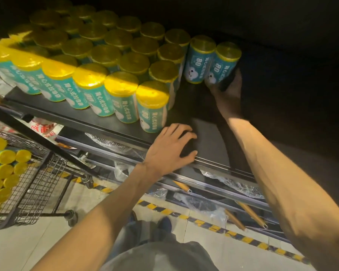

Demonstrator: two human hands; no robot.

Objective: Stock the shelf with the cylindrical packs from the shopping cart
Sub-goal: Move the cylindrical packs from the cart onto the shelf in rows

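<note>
Several teal cylindrical packs with yellow tops stand in rows on the dark shelf (205, 133). Deep in the shadow at the row's right end, my right hand (228, 90) grips the lower part of one teal pack (224, 65), which stands beside another pack (199, 61). My left hand (170, 149) rests on the shelf's front edge with fingers spread and slightly curled, holding nothing. It lies just right of the nearest front-row pack (152, 107). More packs (4, 169) lie stacked in the wire shopping cart (39, 184) at lower left.
The right part of the shelf is dark, bare board. Below it a lower shelf holds plastic-wrapped goods (203, 204) and wooden handles (250, 214). Yellow-black hazard tape (203, 222) runs along the floor. My shoes (164, 225) stand close to the shelf base.
</note>
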